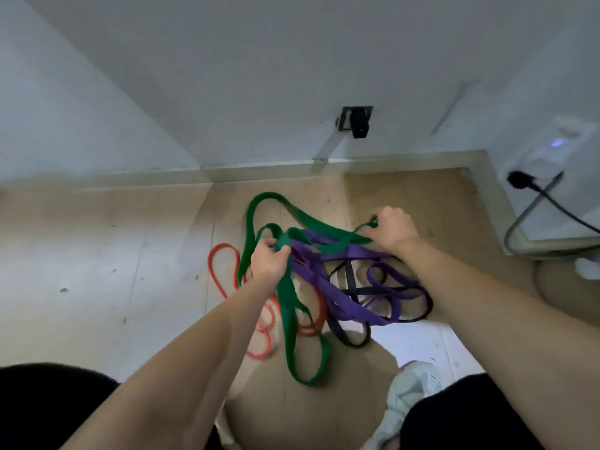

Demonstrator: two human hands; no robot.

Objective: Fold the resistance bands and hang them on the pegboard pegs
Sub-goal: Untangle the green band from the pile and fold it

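Though half hidden, black band beneath purple band.

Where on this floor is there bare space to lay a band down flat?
Widest: the floor left of the red band, up to the baseboard. Smaller: between the right hand and the back wall. Crowded: the tangle of green band and purple band at centre.
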